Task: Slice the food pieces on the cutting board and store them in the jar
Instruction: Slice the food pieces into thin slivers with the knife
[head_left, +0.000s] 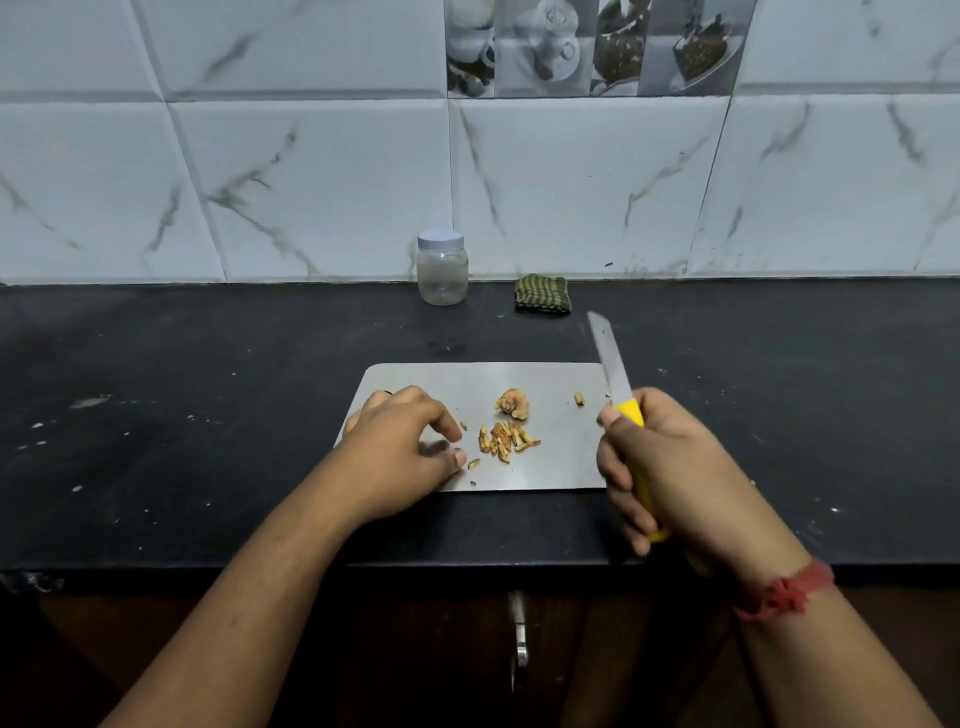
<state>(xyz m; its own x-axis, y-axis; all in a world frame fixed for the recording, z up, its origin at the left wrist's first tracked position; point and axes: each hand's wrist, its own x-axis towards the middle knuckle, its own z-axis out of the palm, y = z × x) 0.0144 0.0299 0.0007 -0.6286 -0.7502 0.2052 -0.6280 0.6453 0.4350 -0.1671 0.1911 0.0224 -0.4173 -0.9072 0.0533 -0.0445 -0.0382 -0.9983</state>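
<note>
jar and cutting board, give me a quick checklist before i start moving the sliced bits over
1. Jar open: not ok, its pale lid is on.
2. Jar within reach: cannot tell, it stands by the wall behind the cutting board.
3. All food sliced: not ok, one uncut chunk lies behind the pile of slices.
4. Slices gathered: not ok, a stray piece sits near the board's right edge.
5. Knife safe: ok, right hand has a full grip on the yellow handle, blade clear of the left hand.
6. Left hand free: ok, it holds nothing.
</note>
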